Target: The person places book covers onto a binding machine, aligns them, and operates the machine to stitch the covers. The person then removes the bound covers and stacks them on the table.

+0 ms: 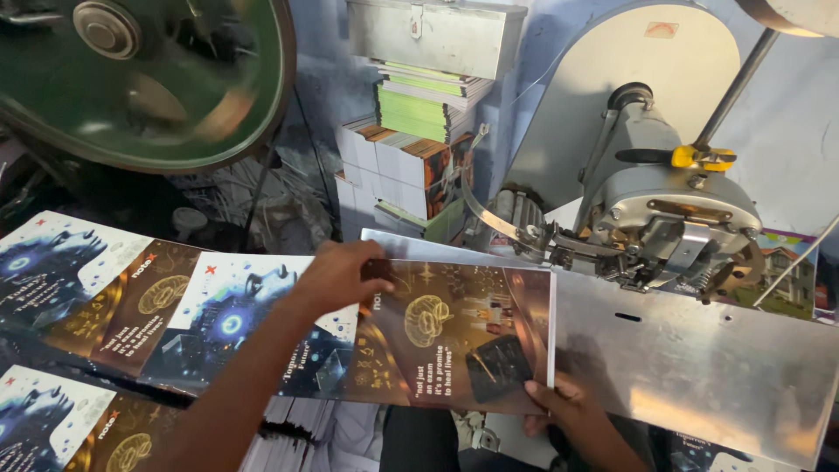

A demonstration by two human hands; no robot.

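A glossy printed booklet cover, brown and gold on one half and blue on the other, lies open over the sloped metal saddle of a stitching machine. My left hand grips its top edge near the fold. My right hand holds its lower right corner from underneath. The stitching head sits just above and to the right of the cover.
More covers of the same print lie spread at the left, with others at the lower left. A large green flywheel spins at the top left. Stacked booklets and a grey metal box stand behind.
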